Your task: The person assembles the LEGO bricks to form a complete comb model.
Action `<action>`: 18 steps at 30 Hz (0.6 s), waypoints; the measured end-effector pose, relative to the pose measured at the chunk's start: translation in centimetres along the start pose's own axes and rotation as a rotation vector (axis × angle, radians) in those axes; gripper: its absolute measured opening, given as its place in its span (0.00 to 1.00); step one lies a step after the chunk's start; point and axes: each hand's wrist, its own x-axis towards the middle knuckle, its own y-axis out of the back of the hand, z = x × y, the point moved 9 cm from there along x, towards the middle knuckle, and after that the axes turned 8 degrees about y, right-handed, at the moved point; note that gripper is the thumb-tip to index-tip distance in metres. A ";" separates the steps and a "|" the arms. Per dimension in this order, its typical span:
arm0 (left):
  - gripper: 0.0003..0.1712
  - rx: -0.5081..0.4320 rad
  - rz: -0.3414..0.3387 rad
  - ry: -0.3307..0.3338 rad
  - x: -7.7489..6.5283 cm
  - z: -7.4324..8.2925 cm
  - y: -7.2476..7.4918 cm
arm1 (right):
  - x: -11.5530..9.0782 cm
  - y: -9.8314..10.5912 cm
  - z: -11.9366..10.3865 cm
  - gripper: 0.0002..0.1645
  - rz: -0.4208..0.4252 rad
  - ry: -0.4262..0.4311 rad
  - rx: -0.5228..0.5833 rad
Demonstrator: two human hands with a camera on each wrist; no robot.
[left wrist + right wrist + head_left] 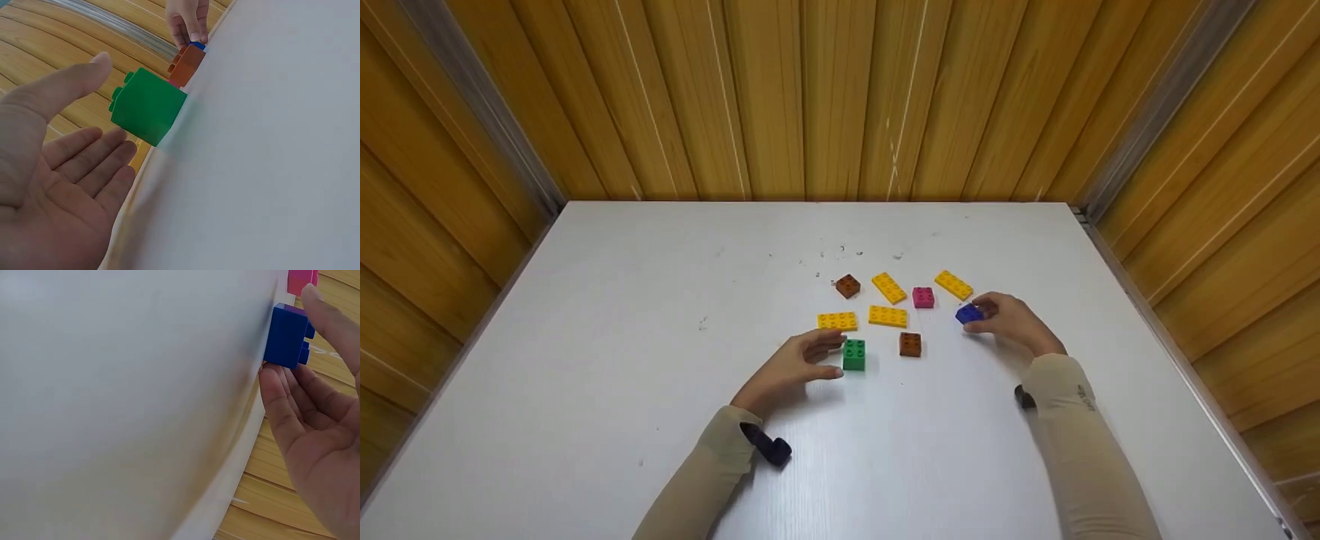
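Note:
My left hand [791, 369] is spread beside a green brick [853, 355] standing on the table. In the left wrist view the thumb and straight fingers lie on either side of that brick, a gap between. At the right, my right hand [1018, 324] pinches a blue brick [969, 314] between thumb and fingertips. Seen from the right wrist, the fingers meet the underside of the blue brick [286, 336], and the thumb lies along its opposite side. The blue brick sits at table level, studs up.
Several flat yellow bricks [888, 316] lie between and behind the hands on the white table [622, 337]. A pink brick [923, 298] is left of the blue one. One brown brick [910, 344] lies near the green brick, another brown brick [847, 286] farther back. Wood-patterned walls [840, 97] surround the table.

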 end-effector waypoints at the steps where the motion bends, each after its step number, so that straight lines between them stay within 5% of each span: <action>1: 0.40 -0.002 -0.002 0.005 0.1 -0.1 -0.1 | 0.0 0.0 0.0 0.42 0.001 -0.001 0.000; 6: 0.40 -0.004 0.020 0.029 0.4 -0.4 -0.5 | 0.1 -0.1 0.3 0.39 -0.001 -0.014 0.006; 18: 0.32 0.088 0.194 0.065 0.5 -0.6 -0.4 | 0.4 -0.2 1.0 0.42 -0.028 -0.080 0.022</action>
